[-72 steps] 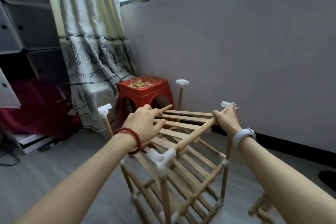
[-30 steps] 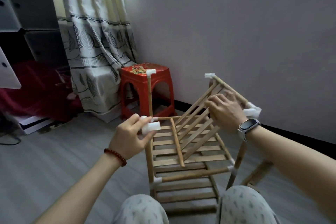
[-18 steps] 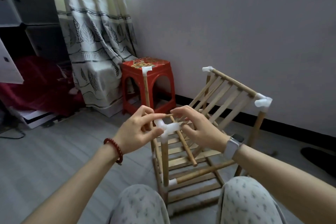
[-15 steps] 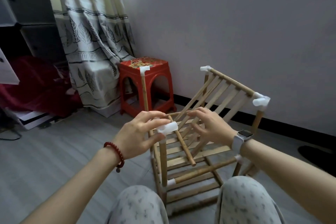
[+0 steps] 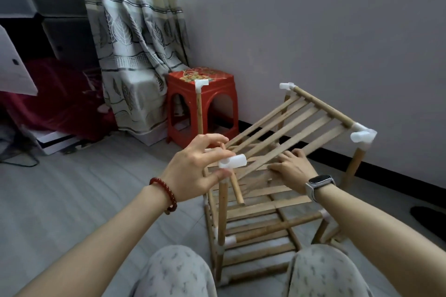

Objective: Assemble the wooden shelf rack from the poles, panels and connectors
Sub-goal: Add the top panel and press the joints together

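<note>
The wooden shelf rack [image 5: 255, 214] stands on the floor between my knees, with slatted panels at its lower levels. Its top slatted panel [image 5: 292, 128] is tilted, high at the far right and low toward me. My left hand [image 5: 195, 169] pinches a white plastic connector [image 5: 233, 161] on top of the near left pole [image 5: 223, 210]. The panel's loose pole end [image 5: 237, 190] hangs just below that connector. My right hand [image 5: 293, 169] rests on the low end of the tilted panel's slats. White connectors [image 5: 362, 136] cap the far corners.
A red plastic stool [image 5: 202, 101] stands behind the rack by a patterned curtain [image 5: 137, 55]. The grey wall with a dark skirting runs on the right. A dark red cloth and white boards lie at the left. My knees fill the bottom edge.
The top panel went from lying flat to being tilted up at the far right. My left hand moved to the near corner connector. My right hand shifted from that connector onto the slats.
</note>
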